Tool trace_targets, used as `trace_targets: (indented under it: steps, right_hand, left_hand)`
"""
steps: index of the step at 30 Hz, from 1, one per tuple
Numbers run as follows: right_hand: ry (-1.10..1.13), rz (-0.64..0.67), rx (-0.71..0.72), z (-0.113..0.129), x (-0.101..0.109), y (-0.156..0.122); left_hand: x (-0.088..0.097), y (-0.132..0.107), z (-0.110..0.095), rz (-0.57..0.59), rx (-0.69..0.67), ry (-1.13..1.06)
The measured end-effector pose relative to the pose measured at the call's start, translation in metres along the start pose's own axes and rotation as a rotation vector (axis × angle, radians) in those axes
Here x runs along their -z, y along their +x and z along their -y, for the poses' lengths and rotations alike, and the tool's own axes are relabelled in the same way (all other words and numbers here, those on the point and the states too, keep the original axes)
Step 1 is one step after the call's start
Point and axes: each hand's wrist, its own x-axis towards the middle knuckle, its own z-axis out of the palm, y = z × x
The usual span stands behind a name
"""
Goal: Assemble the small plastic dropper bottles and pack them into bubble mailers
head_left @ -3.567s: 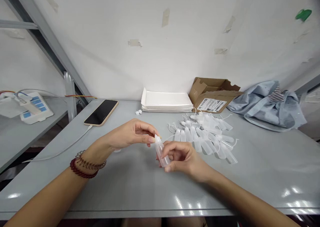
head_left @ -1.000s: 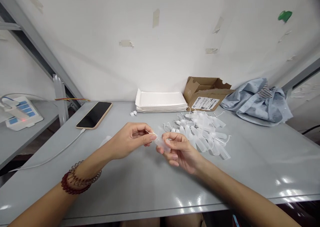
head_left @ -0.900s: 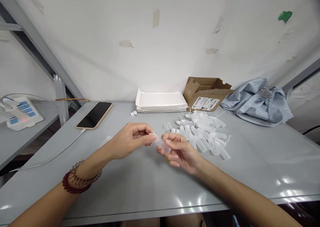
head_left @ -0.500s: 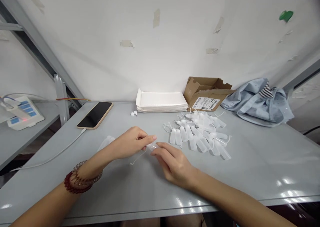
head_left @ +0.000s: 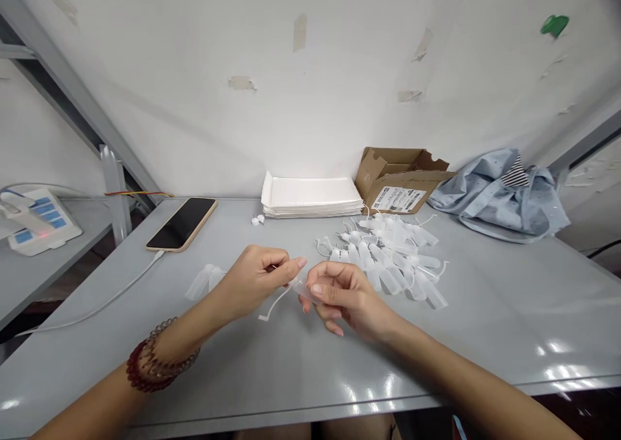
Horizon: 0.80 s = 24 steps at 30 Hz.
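In the head view my right hand [head_left: 352, 297] pinches a small translucent plastic tube [head_left: 305, 291] between thumb and fingers, its lower fingers loosely curled. A thin white cord [head_left: 275, 304] with a bent end trails from the tube toward the left. My left hand [head_left: 264, 275] is closed right beside the tube's end, thumb pressed on the index finger; what it pinches is too small and hidden to name. Right of my hands lies a pile of similar translucent pieces [head_left: 388, 255] with white cords. A few more translucent pieces [head_left: 201, 281] lie partly behind my left wrist.
On the grey table [head_left: 252, 369] a phone [head_left: 182, 224] lies at left with its charging cable [head_left: 116, 294]. Two small white caps [head_left: 257, 220] sit near white stacked trays [head_left: 313, 196]. An open cardboard box [head_left: 400, 181] and blue patterned cloth [head_left: 504, 197] stand at the back right.
My right hand has turned, its fingers now more spread under the tube, and more of the tube shows. My left hand stays almost in place, still closed.
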Motion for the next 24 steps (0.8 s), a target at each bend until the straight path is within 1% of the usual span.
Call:
trace_targets:
  steps: [2, 3, 5, 8, 10, 13, 15, 17, 19, 20, 22, 24]
  right_hand:
    - [0.097, 0.048, -0.056, 0.000, 0.003, 0.002]
    - [0.109, 0.062, -0.071, -0.001, 0.003, 0.002]
    - [0.046, 0.071, -0.044, -0.001, 0.004, 0.004]
    - [-0.212, -0.008, 0.040, -0.001, 0.001, 0.004]
    - [-0.408, -0.078, 0.050, 0.000, -0.002, 0.003]
    - [-0.690, -0.115, 0.062, 0.002, -0.003, 0.001]
    - [-0.886, -0.152, 0.148, 0.004, -0.001, 0.000]
    - [-1.063, -0.253, 0.277, 0.008, 0.006, 0.000]
    - [-1.205, -0.415, 0.393, 0.014, 0.016, 0.001]
    - [-1.258, -0.508, 0.428, 0.017, 0.022, 0.002]
    - [-1.331, -0.672, 0.428, 0.025, 0.035, 0.003]
    - [-1.385, -0.779, 0.335, 0.033, 0.046, 0.005]
  left_hand:
    - [0.000, -0.002, -0.003, -0.019, -0.017, 0.005]
    - [0.001, -0.002, -0.003, -0.021, -0.021, 0.012]
    - [0.001, -0.003, -0.003, -0.015, -0.022, 0.035]
    - [-0.001, -0.001, 0.000, 0.024, -0.014, 0.073]
    - [-0.004, 0.000, 0.001, 0.066, -0.017, 0.087]
    - [-0.007, -0.001, 0.002, 0.130, -0.028, 0.116]
    - [-0.004, -0.001, 0.003, 0.174, -0.034, 0.152]
    - [0.005, 0.001, 0.005, 0.156, -0.042, 0.241]
    - [0.020, 0.006, 0.011, 0.066, -0.038, 0.401]
    - [0.029, 0.011, 0.016, 0.024, -0.022, 0.495]
    - [0.048, 0.024, 0.030, -0.037, 0.078, 0.694]
    - [0.066, 0.040, 0.047, -0.075, 0.137, 0.754]
